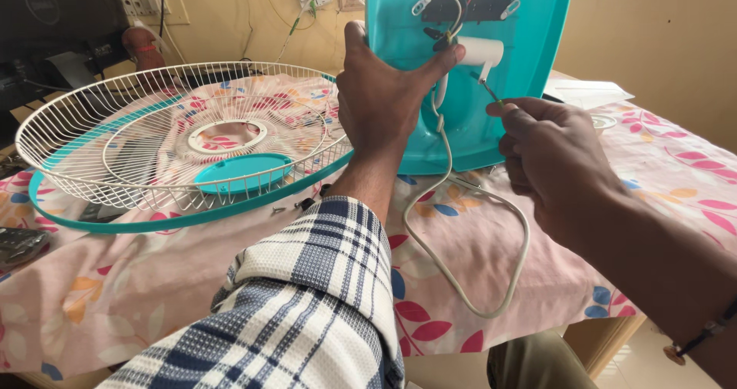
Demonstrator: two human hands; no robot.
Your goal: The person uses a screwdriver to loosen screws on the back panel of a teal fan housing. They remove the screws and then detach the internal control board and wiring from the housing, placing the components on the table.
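A teal fan base (530, 66) stands tilted on edge on the table, its underside facing me with a black terminal block (461, 6) and a white cylinder-shaped part (482, 51). My left hand (380, 97) grips the base's left edge, thumb pressed beside the white part. My right hand (549, 155) is closed around a thin screwdriver (488, 89) whose tip points up at the white part. A white power cord (476, 228) runs from the base and loops over the table's front.
A white wire fan guard (100, 128) with a teal rim and a teal cap (242, 172) lies to the left on the floral tablecloth (138, 281). Small screws (303, 203) lie near its rim. White paper (587, 91) lies at the far right; dark equipment stands at the far left.
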